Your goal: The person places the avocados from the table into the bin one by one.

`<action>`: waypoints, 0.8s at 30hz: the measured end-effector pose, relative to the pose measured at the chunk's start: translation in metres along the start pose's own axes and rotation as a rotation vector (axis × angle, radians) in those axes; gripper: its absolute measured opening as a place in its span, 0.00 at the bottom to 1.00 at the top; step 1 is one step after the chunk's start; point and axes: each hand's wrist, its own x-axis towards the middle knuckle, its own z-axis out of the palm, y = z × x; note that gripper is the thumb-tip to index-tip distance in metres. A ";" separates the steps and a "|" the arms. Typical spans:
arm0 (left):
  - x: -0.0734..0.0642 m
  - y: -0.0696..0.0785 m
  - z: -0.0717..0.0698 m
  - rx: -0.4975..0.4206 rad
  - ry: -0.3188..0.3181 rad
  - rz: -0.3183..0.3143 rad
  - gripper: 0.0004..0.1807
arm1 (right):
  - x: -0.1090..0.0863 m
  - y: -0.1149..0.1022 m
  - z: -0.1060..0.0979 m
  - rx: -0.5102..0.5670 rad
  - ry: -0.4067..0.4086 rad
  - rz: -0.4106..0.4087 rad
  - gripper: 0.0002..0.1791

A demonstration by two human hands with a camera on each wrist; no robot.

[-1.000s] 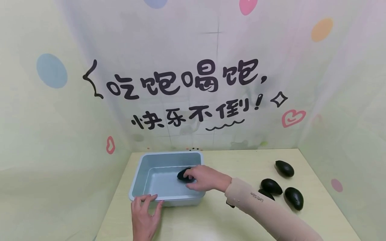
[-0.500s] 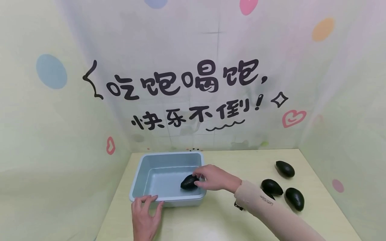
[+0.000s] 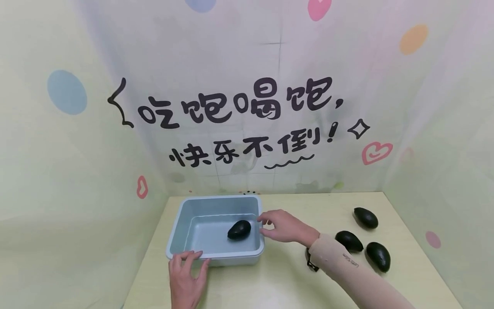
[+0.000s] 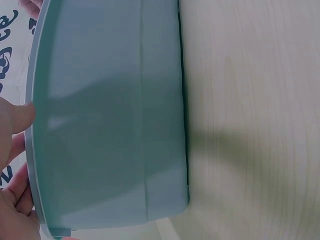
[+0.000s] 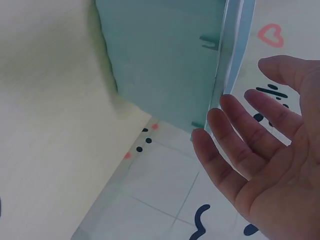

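A dark, glossy avocado (image 3: 239,230) lies on the floor of the pale blue plastic bin (image 3: 208,199), toward its right side. My left hand (image 3: 186,274) grips the bin's near rim at the left corner, with fingertips over the edge; the left wrist view has the thumb (image 4: 20,117) at the rim and fingers beyond it. Just outside the right wall, my right hand (image 3: 283,225) is at rim height with fingers loosely bent and nothing in them. Its palm and spread fingers show bare in the right wrist view, the fingertips overlapping the bin's rim (image 5: 235,50).
On the right of the light wooden table (image 3: 285,274) lie an avocado at the back (image 3: 365,218), another near my sleeve (image 3: 349,241) and one closer to the front (image 3: 378,256). My right forearm hides part of that area. Printed cloth walls (image 3: 247,51) surround the table.
My right hand has let go of the avocado inside the bin and drawn out rightward past the rim. The avocado has settled on the bin floor. My left hand stays in place.
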 end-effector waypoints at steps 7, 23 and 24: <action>0.000 0.001 0.000 0.007 -0.001 -0.001 0.18 | -0.008 0.011 0.002 0.013 0.000 0.032 0.18; -0.001 -0.003 0.002 -0.019 0.023 0.031 0.18 | -0.024 0.025 0.006 0.076 0.004 0.101 0.18; -0.001 -0.003 0.002 -0.018 0.023 0.028 0.18 | -0.025 0.026 0.006 0.078 0.003 0.104 0.19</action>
